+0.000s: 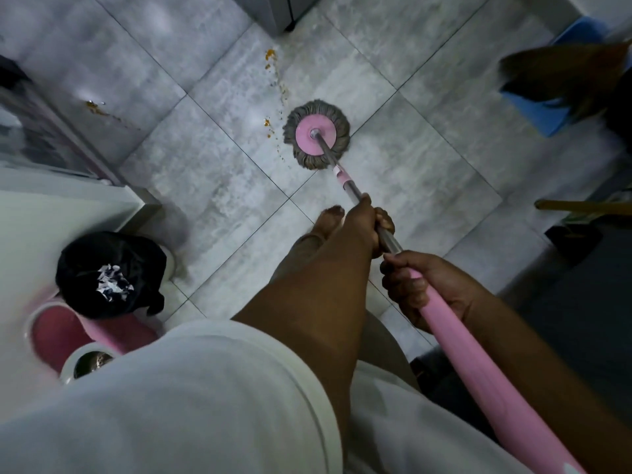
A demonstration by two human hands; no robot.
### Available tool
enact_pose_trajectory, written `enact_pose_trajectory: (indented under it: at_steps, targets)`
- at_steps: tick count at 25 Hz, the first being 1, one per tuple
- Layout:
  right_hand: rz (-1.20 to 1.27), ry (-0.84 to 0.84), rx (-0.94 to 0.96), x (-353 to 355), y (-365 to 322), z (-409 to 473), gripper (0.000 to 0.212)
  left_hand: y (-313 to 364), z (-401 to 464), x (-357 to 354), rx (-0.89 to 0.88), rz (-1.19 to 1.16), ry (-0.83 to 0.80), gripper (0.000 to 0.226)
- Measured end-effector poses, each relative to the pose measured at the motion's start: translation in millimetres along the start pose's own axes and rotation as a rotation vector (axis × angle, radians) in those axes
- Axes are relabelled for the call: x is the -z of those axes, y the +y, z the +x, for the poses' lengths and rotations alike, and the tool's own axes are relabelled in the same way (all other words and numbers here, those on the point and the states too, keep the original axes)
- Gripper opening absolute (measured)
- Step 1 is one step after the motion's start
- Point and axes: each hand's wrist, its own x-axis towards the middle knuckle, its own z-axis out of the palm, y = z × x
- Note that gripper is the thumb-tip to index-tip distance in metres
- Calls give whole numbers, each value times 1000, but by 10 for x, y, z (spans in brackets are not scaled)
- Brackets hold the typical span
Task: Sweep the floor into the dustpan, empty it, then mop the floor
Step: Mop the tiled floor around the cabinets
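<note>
A round mop head with grey strands and a pink disc lies flat on the grey tiled floor. Its pole runs back toward me, metal at first and pink lower down. My left hand grips the metal part of the pole. My right hand grips the pink part just behind it. Orange crumbs and smears dot the tiles left of and beyond the mop head, with another smear further left.
A pink and white mop bucket stands at lower left, beside a bin with a black liner holding crumpled paper. A blue dustpan and a broom sit at upper right. My bare foot is under my left arm.
</note>
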Motion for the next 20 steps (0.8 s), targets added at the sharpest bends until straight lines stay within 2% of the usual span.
enact_pose_trajectory:
  at_steps: [3,7,20]
  targets:
    - [-4,13,-25,-65,193,-17,21,-76,-115,176,3,-20,2,45]
    - [-47,27,-23,-281,-12,176,16,257,-51,181,-21,-10,-14,49]
    - [-198,-72,-7,-2277,-2024,1818,23,3527,446,-17,-255,-226,-52,40]
